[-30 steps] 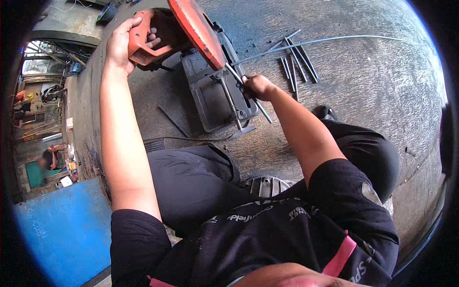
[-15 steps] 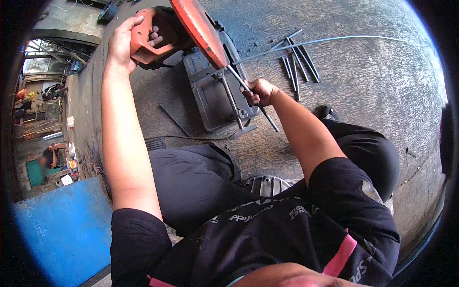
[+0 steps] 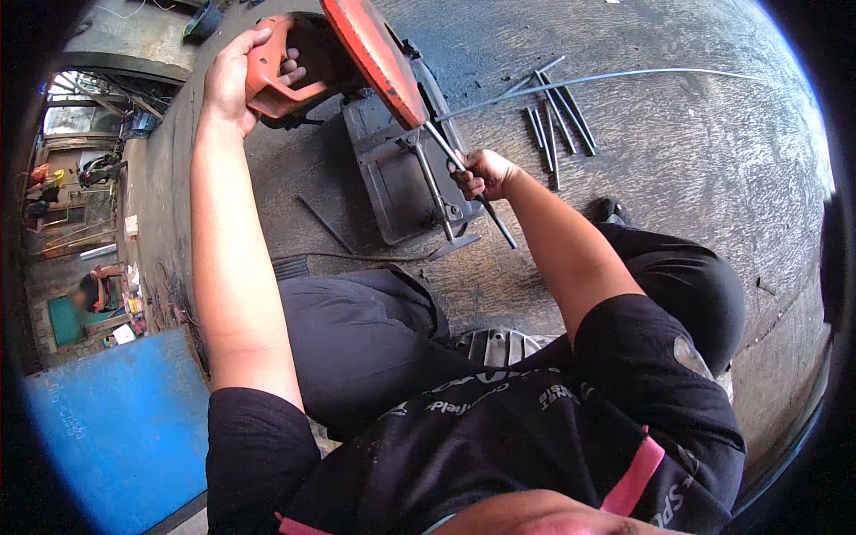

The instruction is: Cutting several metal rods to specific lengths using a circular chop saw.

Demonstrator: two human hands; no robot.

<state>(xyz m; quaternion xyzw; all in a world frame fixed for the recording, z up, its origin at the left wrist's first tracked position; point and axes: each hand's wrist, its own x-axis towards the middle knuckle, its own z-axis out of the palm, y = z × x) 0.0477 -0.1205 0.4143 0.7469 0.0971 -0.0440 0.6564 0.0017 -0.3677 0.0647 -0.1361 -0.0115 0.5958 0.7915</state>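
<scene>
My left hand [image 3: 230,85] gripped the saw handle [image 3: 265,92]; my right hand [image 3: 486,174] clasped the rod [image 3: 443,144] mid-length near the red guard [image 3: 374,62], a sound hold, I judged, for something stiff, light and probably slick.

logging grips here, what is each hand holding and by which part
Left hand: the orange saw, by its loop handle. Right hand: a metal rod, around its visible middle.

The left hand [image 3: 228,85] grips an orange handle [image 3: 266,87], right hand [image 3: 487,173] a rod [image 3: 443,146].
</scene>
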